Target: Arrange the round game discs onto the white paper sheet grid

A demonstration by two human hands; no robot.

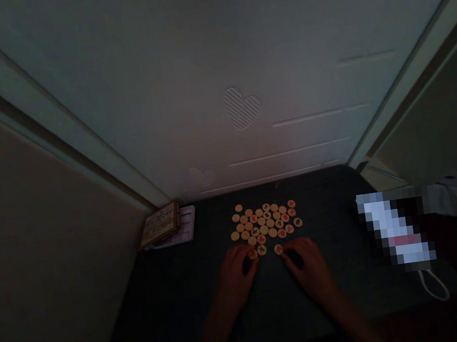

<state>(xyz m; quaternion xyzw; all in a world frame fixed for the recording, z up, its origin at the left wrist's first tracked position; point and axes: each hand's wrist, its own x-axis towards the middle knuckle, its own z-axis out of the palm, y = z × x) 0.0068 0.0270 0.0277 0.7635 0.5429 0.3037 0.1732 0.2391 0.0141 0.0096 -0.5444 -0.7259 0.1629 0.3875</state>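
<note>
Round wooden xiangqi pieces point(264, 230) lie in a loose cluster on the dark table, some blank side up and some showing red or black characters. At the cluster's near left edge, my left hand point(234, 271) pinches a red-marked xiangqi piece point(253, 254) between thumb and forefinger. Just right of it lies a black-marked piece point(262, 250). My right hand point(309, 264) has its thumb and forefinger closed on another red-marked piece point(279, 249), a short gap farther right. Dim light makes most characters unreadable.
A wooden box point(160, 225) rests on a white-and-pink flat item point(186, 226) at the table's back left. A pixelated white object point(396, 227) with a looped cord point(434, 285) is at the right. Behind the dark table point(216, 329) stands a pale panel point(154, 119) with heart reliefs.
</note>
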